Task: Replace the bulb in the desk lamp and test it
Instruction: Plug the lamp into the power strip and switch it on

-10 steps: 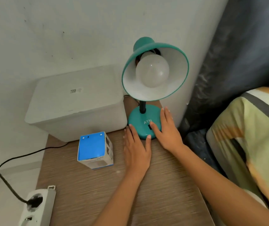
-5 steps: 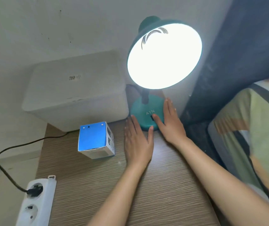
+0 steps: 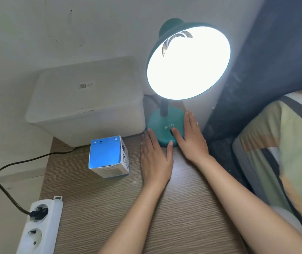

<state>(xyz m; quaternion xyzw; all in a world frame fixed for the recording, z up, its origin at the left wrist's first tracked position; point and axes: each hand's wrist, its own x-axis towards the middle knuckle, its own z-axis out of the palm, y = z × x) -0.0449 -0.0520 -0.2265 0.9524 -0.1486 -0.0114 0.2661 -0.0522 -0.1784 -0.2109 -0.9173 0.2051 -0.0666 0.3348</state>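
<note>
A teal desk lamp stands at the back of the wooden table, its round base (image 3: pixel 163 123) marked ATN. The shade (image 3: pixel 188 61) faces me and glows bright white; the bulb inside is lost in the glare. My left hand (image 3: pixel 154 158) lies flat on the table, fingers together, its fingertips against the front of the base. My right hand (image 3: pixel 190 138) rests flat on the right side of the base, with the thumb on the black switch. A blue and white bulb box (image 3: pixel 108 158) stands left of my left hand.
A white lidded plastic box (image 3: pixel 87 99) sits behind the bulb box. A white power strip (image 3: pixel 40 228) lies at the table's front left with a black plug and cord (image 3: pixel 9 180) in it. A dark curtain (image 3: pixel 274 52) and a striped cushion (image 3: pixel 284 153) are on the right.
One second ago the lamp was dark and the white bulb showed in the shade; now it shines. Both hands stay where they were, and the view has tilted a little.
</note>
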